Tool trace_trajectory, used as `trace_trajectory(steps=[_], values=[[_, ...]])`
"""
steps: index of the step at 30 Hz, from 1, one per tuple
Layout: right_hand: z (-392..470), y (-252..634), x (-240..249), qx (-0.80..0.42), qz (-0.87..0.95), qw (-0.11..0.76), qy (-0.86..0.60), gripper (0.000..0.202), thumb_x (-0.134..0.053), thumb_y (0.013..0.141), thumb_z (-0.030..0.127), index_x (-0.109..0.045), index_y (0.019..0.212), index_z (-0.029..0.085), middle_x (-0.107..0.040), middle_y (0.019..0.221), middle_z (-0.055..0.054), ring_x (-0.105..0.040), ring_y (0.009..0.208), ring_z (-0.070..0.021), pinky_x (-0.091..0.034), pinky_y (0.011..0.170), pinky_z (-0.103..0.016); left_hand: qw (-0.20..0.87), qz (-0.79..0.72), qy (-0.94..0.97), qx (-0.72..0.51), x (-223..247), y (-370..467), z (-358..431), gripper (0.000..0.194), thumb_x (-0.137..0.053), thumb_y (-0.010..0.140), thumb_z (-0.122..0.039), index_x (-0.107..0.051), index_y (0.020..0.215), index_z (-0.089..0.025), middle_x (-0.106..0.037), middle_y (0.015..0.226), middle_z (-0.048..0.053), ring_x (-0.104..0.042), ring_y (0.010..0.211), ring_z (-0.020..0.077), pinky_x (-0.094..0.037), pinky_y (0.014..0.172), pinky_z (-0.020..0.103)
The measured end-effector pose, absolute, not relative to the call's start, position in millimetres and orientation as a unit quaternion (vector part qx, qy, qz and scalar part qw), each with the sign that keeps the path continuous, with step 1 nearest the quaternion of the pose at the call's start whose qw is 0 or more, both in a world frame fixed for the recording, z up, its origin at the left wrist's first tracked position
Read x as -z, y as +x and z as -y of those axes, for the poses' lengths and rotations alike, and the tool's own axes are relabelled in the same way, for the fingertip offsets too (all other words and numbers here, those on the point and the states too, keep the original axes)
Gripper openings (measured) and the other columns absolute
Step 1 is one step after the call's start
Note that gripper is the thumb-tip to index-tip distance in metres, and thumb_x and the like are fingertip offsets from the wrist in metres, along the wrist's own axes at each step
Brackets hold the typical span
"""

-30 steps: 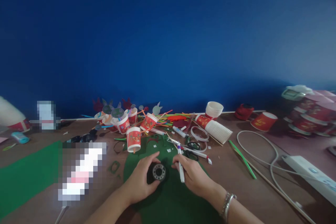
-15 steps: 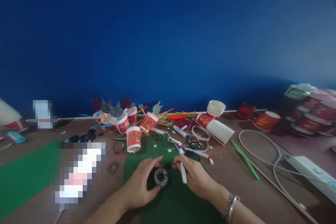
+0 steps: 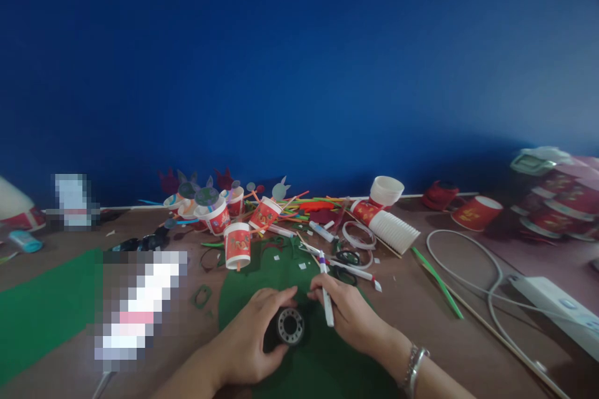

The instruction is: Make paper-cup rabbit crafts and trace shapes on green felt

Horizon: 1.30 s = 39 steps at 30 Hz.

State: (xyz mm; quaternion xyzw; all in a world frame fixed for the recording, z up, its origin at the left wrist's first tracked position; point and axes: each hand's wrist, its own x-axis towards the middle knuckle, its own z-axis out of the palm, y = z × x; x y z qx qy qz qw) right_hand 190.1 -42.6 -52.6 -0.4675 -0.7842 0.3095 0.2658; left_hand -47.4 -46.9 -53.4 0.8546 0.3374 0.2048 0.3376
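My left hand (image 3: 255, 336) is curved around the left side of a round dark object (image 3: 290, 326) with a ring of holes on its top, thumb and fingers against its edge. That object stands on a green sheet (image 3: 322, 368). To its right, my right hand (image 3: 349, 312) is closed on a white marker (image 3: 326, 299) with a purple band, held upright above the sheet. A bracelet circles the right wrist. Scissors (image 3: 346, 257) and another white marker (image 3: 358, 272) with a red end lie just beyond the right hand.
Red paper cups (image 3: 238, 246) with straws and paper shapes stand back left. Stacked cups (image 3: 390, 227) lie back right. A white cable (image 3: 433, 255) and power strip (image 3: 556, 305) are at the right, a green sheet (image 3: 51, 312) at the left, a blue wall (image 3: 299, 75) behind.
The round object and my left hand have shifted slightly right and toward me, with the hand closer around it. My right hand has barely moved.
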Motion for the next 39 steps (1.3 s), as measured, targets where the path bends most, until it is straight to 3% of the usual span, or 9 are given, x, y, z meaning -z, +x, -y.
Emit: trace_trajectory(steps=[11, 24, 28, 31, 39], values=[[41.9, 190.4, 54.9, -0.306, 0.781, 0.269, -0.473, 0.014, -0.04, 0.09, 0.02, -0.053, 0.095, 0.02, -0.063, 0.082, -0.005, -0.059, 0.073, -0.0155, -0.044, 0.068, -0.025, 0.333, -0.367, 0.842, -0.213, 59.4, -53.1, 41.8, 0.077, -0.054, 0.077, -0.01, -0.015, 0.139, -0.033, -0.047, 0.129, 0.006, -0.041, 0.121, 0.0225, -0.032, 0.105, 0.044], [41.7, 190.3, 54.1, -0.305, 0.783, 0.273, -0.468, 0.013, -0.042, 0.09, 0.019, -0.054, 0.094, 0.02, -0.062, 0.081, -0.004, -0.058, 0.072, -0.0151, -0.045, 0.067, -0.025, 0.324, -0.36, 0.848, -0.213, 61.3, -52.7, 41.8, 0.076, -0.055, 0.075, -0.011, -0.019, 0.139, -0.031, -0.044, 0.134, 0.006, -0.039, 0.124, 0.0235, -0.032, 0.106, 0.043], [41.9, 190.5, 54.5, -0.308, 0.782, 0.273, -0.469, 0.014, -0.041, 0.089, 0.018, -0.053, 0.095, 0.02, -0.063, 0.083, -0.005, -0.059, 0.073, -0.0156, -0.045, 0.068, -0.025, 0.311, -0.376, 0.846, -0.216, 62.6, -51.7, 40.9, 0.081, -0.063, 0.072, -0.018, -0.02, 0.139, -0.03, -0.039, 0.138, 0.008, -0.035, 0.126, 0.0277, -0.03, 0.106, 0.047], [41.9, 190.5, 54.5, -0.311, 0.781, 0.277, -0.466, 0.014, -0.042, 0.089, 0.017, -0.054, 0.095, 0.02, -0.063, 0.083, -0.005, -0.059, 0.074, -0.0156, -0.045, 0.069, -0.025, 0.313, -0.392, 0.836, -0.222, 63.2, -50.3, 39.7, 0.084, -0.069, 0.07, -0.024, -0.021, 0.138, -0.029, -0.046, 0.13, 0.009, -0.041, 0.12, 0.0279, -0.034, 0.103, 0.047], [42.7, 189.9, 53.0, -0.31, 0.779, 0.272, -0.472, 0.015, -0.041, 0.088, 0.017, -0.054, 0.095, 0.02, -0.062, 0.083, -0.005, -0.059, 0.075, -0.0157, -0.045, 0.071, -0.026, 0.324, -0.412, 0.819, -0.235, 60.5, -47.8, 41.4, 0.074, -0.062, 0.075, -0.018, -0.025, 0.138, -0.029, -0.053, 0.119, 0.008, -0.048, 0.112, 0.0251, -0.037, 0.099, 0.046]])
